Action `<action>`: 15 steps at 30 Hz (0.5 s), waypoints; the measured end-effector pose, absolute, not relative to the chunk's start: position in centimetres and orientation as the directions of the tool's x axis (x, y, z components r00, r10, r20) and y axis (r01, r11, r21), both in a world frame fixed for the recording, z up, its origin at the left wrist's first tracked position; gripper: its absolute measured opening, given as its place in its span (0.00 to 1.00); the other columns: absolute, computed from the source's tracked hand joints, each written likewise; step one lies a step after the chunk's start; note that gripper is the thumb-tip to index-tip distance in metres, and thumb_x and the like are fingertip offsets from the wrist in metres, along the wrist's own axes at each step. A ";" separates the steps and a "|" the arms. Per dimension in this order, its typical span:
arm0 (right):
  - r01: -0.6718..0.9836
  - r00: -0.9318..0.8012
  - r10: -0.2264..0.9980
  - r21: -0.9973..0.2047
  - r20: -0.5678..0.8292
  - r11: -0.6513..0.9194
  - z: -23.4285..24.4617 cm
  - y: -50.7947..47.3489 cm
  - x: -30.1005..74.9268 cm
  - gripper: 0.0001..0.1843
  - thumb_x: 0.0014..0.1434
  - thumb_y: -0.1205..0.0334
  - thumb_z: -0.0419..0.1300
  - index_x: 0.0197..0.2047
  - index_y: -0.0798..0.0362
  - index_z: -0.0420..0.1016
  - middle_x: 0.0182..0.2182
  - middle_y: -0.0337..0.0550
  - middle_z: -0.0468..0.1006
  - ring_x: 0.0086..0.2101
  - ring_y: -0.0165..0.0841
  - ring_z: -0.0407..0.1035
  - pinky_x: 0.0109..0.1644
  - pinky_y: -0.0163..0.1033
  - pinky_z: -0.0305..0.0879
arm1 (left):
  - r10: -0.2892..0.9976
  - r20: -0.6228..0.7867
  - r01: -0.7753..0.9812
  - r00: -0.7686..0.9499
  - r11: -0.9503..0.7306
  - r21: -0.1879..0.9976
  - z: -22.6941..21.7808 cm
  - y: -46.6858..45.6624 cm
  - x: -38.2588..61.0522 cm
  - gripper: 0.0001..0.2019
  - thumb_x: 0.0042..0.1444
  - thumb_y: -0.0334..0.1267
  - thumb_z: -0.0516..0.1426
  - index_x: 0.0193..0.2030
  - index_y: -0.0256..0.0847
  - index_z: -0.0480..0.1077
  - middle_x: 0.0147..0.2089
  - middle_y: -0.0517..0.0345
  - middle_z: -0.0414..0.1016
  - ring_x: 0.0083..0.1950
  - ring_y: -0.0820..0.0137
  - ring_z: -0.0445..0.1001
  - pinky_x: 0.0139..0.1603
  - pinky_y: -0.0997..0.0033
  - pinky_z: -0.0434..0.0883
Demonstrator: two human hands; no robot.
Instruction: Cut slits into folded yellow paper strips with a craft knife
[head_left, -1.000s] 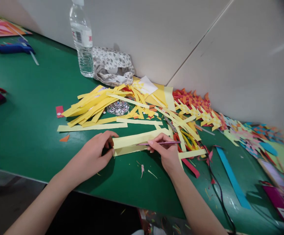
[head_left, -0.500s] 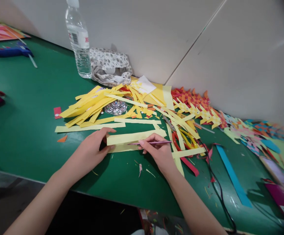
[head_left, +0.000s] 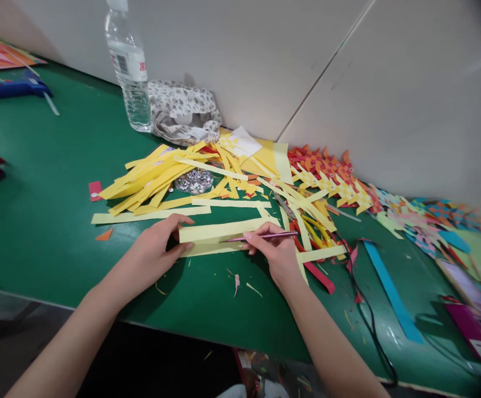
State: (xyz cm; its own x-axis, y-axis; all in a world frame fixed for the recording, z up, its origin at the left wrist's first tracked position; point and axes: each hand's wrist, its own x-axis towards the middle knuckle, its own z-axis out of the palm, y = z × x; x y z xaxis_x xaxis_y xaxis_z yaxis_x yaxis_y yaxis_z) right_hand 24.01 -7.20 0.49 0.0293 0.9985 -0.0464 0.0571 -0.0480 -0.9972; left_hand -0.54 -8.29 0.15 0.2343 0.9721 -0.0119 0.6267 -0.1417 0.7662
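The left hand (head_left: 156, 250) pinches a pale paper strip (head_left: 215, 231) stretching toward three o'clock; the right hand (head_left: 277, 255) pinches a slim purple tool (head_left: 280, 235) pointing toward nine.

Soft light leaves faint glare on the green table (head_left: 224, 320) — right edge blurred.

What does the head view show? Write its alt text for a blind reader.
The left hand holds pale yellow paper at a green table; the right hand holds a purple tool over the paper. Beyond lie yellow strips and, beside a standing bottle, a patterned cloth.
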 end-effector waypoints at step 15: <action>0.040 -0.058 0.997 -0.998 -0.055 -0.053 0.4 -7.4 22.8 0.13 0.47 0.59 0.73 0.25 0.52 0.73 0.21 0.38 0.81 0.21 0.27 0.72 0.25 0.30 0.67 | 0.970 -0.021 0.647 0.242 -0.145 0.748 -0.1 -8.3 -0.6 0.16 0.58 0.44 0.52 0.51 0.43 0.64 0.39 0.57 0.73 0.38 0.63 0.71 0.38 0.66 0.66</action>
State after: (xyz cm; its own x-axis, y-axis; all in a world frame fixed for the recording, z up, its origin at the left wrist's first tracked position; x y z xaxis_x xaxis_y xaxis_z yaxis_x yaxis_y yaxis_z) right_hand 22.83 -7.36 0.43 -0.0580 0.9968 -0.0548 0.0400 -0.0526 -0.9978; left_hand -0.62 -8.28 -0.06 0.2420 0.9701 -0.0208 0.6473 -0.1454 0.7482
